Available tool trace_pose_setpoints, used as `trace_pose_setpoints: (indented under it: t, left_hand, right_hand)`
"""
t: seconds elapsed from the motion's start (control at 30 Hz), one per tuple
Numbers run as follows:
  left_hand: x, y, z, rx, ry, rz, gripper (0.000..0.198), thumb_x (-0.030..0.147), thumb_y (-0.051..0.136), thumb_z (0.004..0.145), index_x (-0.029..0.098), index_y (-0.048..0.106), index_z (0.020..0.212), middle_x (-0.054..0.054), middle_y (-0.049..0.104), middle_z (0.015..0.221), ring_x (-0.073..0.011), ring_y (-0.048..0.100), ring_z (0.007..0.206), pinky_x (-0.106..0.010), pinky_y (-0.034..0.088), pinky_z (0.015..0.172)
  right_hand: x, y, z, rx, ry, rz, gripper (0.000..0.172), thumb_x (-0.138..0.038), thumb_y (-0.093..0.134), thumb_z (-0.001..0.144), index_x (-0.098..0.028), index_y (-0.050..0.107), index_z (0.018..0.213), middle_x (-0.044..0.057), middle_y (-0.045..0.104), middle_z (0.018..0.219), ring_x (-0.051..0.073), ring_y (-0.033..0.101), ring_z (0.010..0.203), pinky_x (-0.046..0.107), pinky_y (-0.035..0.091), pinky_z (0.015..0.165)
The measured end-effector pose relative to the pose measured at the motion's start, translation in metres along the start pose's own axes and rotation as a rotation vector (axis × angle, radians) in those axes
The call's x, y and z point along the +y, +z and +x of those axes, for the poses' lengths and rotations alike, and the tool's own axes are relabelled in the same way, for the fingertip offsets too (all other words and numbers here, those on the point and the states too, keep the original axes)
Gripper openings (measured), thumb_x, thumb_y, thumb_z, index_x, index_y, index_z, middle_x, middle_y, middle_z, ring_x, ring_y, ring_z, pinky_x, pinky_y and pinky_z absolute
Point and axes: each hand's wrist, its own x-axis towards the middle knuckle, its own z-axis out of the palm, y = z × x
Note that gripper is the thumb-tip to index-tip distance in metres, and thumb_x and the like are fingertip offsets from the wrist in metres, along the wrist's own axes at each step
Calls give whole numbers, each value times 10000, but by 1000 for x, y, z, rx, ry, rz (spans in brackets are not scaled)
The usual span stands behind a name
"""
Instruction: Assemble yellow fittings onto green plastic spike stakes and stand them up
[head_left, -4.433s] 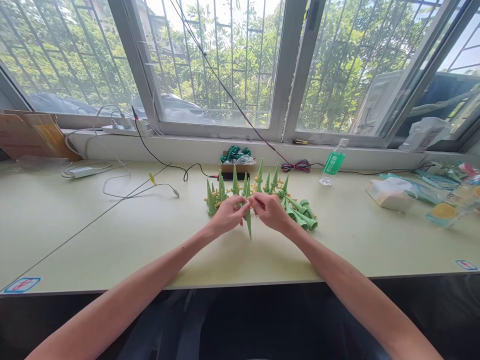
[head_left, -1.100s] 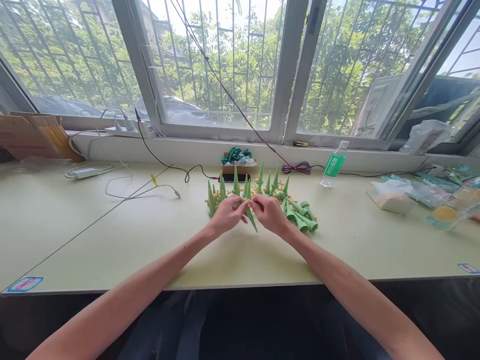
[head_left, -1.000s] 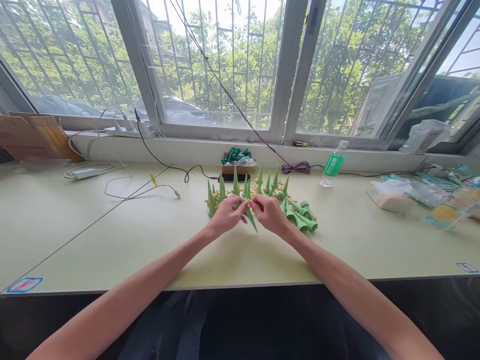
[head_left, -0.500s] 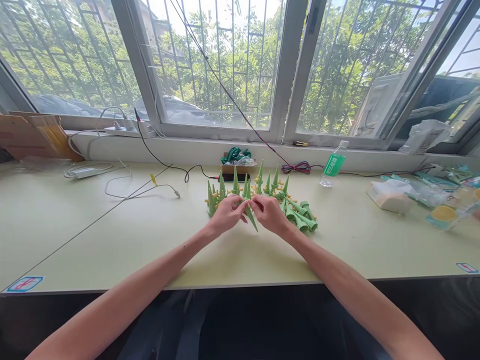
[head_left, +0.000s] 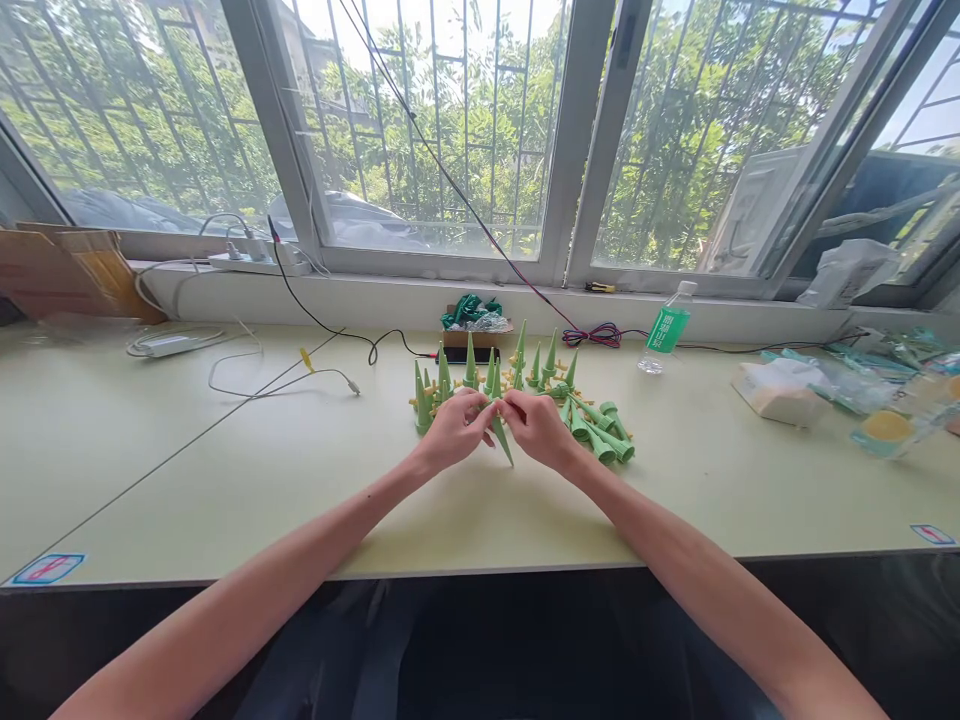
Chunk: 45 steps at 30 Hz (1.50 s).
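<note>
Over the middle of the table, my left hand [head_left: 459, 428] and my right hand [head_left: 537, 426] meet, fingertips pinched together around the wide end of a green plastic spike [head_left: 502, 443]. Its point slants down toward me. Whatever small part sits between the fingertips is hidden. Just behind my hands stand several upright green spikes [head_left: 470, 362] with yellow pieces at their sides. To the right of my right hand lies a heap of green spikes [head_left: 600, 440] on their sides, their hollow round ends facing me.
Behind the spikes are a black phone [head_left: 469, 355] on a cable and a small box with green wrapping [head_left: 474, 312]. A water bottle [head_left: 664, 330] and a tissue pack [head_left: 780, 392] stand to the right. A white cable [head_left: 285, 385] lies at left on the table [head_left: 225, 480].
The held spike's tip has swung very slightly left and down. Both hands keep nearly the same place and grip.
</note>
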Motion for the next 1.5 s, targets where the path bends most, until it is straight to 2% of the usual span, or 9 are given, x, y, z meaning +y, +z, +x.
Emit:
trace_pose_setpoints:
  t: [0.4,0.73,1.0,1.27,1.5]
  left_hand:
    - [2,0,-2,5,45,60,339,465,540,880,158,662,804,-50,476,923,-108,619,610,-282,604,516]
    - [5,0,-2,-8,35,66,349,458,544,873,146,606,729,-50,474,926,-113,630,616,-291,608,521]
    - [13,-1,-4,-34,29,107,303,426,623,819,138,594,730,-45,495,947,-106,639,589,-283,602,536]
    - [16,-3,-5,-79,57,113,255,390,637,807,135,617,799,-58,506,1007,-128,652,687,-279,610,569]
    - [13,-4,-6,-129,95,134,248,366,645,811,159,659,946,-53,510,1020,-110,654,648,-266,598,572]
  right_hand:
    - [1,0,0,14,-10,-12,311,-318,410,948,-194,421,663,-41,409,548,100,314,525,234,276,529]
    - [0,0,0,15,-4,-20,318,-320,416,948,-191,416,657,-45,407,548,94,308,518,229,276,528]
    - [2,1,-1,26,-11,-14,318,-321,415,946,-190,412,656,-48,389,539,92,312,518,222,267,519]
    - [2,0,0,32,-17,-6,315,-321,414,947,-189,427,662,-47,402,548,92,315,526,218,272,522]
    - [1,-1,0,47,-6,-32,335,-338,414,949,-190,430,649,-43,395,541,96,316,526,225,275,524]
